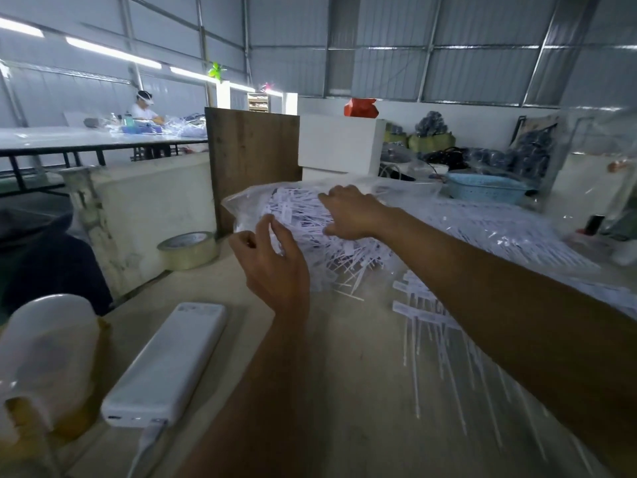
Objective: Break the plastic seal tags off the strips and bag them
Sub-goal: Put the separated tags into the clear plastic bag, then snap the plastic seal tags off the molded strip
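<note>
Clear plastic bag [248, 205] of white seal tags [296, 215] sits on the surface [344, 357], far side, w/ more tags spilling from its mouth. Prob. light, floppy, slippery film; tags thin & springy, so best taken at the bag's rim. Left hand [272, 260] loosely curled at the bag's near edge; can't tell if it pinches film. Right hand [351, 212] spread, resting on top of the bag.
</note>
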`<state>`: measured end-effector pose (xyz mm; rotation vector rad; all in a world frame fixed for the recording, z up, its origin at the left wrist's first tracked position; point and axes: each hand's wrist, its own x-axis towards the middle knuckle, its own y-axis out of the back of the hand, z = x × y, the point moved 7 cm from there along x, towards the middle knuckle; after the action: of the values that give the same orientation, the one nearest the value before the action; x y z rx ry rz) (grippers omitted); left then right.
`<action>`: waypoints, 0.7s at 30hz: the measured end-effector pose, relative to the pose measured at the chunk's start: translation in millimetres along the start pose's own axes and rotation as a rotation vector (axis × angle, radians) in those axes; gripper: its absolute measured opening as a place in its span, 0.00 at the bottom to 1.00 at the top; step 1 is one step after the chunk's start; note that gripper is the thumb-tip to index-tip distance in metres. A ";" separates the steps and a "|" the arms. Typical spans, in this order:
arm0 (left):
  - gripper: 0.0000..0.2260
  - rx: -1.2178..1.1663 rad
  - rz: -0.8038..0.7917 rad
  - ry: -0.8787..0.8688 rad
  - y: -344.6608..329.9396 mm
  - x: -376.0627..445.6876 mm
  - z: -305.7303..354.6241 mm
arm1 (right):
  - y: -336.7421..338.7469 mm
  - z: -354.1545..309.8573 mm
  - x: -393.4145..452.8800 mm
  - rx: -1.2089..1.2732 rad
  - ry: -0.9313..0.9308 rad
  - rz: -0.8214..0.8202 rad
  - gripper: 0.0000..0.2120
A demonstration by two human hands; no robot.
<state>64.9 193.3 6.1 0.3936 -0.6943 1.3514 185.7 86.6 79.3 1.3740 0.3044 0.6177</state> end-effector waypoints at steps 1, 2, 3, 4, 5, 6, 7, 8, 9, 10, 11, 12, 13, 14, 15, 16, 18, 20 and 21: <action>0.10 0.006 -0.010 -0.003 -0.9 -1.2 3.8 | 5.8 -4.0 -23.6 0.037 0.053 0.058 0.32; 0.11 0.003 -0.028 -0.019 -2.0 -2.6 10.3 | 9.7 -5.5 -52.0 0.089 0.102 0.130 0.28; 0.12 -0.011 -0.047 -0.060 -2.7 -4.4 20.0 | 13.2 -4.7 -86.0 0.132 0.156 0.226 0.24; 0.12 -0.041 -0.062 -0.135 -2.6 -6.9 34.0 | 16.4 -2.1 -125.1 0.157 0.208 0.337 0.20; 0.12 -0.089 -0.078 -0.239 -1.9 -11.6 50.6 | 16.5 4.5 -164.4 0.160 0.246 0.438 0.16; 0.11 -0.154 -0.108 -0.351 -1.0 -18.9 68.6 | 13.2 15.9 -200.8 0.164 0.257 0.512 0.14; 0.10 -0.227 -0.158 -0.447 -0.4 -29.3 86.0 | 6.4 32.6 -231.4 0.175 0.227 0.538 0.12; 0.09 -0.294 -0.222 -0.527 0.4 -42.5 102.7 | -2.8 53.4 -256.6 0.190 0.166 0.524 0.11; 0.09 -0.346 -0.296 -0.603 0.8 -58.5 118.7 | -13.6 76.3 -277.0 0.206 0.092 0.490 0.11; 0.09 -0.378 -0.382 -0.681 0.6 -76.5 133.5 | -24.0 99.9 -293.3 0.223 0.018 0.440 0.09; 0.09 -0.384 -0.484 -0.767 -1.7 -97.0 146.2 | -35.2 124.4 -306.7 0.245 -0.047 0.374 0.08; 0.09 -0.357 -0.599 -0.861 -6.0 -119.5 155.6 | -45.5 149.1 -318.1 0.267 -0.099 0.308 0.08; 0.09 -0.300 -0.719 -0.947 -12.2 -142.1 161.6 | -54.6 174.4 -329.1 0.285 -0.146 0.259 0.08; 0.11 -0.225 -0.851 -1.011 -20.3 -163.3 163.5 | -62.8 198.3 -339.3 0.290 -0.194 0.223 0.09; 0.14 -0.143 -0.985 -1.043 -29.7 -181.6 160.5 | -71.1 219.5 -348.8 0.278 -0.237 0.194 0.10; 0.16 -0.060 -1.098 -1.044 -39.3 -195.0 153.6 | -80.6 238.1 -357.1 0.259 -0.276 0.169 0.13; 0.17 0.074 -1.242 -0.990 -53.4 -207.8 138.2 | -97.4 262.3 -368.8 0.241 -0.324 0.137 0.15; 0.17 0.069 -1.311 -0.903 -60.1 -209.1 127.0 | -100.5 267.1 -372.0 0.275 -0.300 0.186 0.13; 0.16 0.035 -1.325 -0.863 -61.2 -208.0 124.2 | -99.8 266.1 -372.1 0.286 -0.265 0.216 0.10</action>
<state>82.9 -53.1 -30.7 1.2254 -0.8332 -0.1257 53.9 -350.9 -22.4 1.7600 0.0301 0.5759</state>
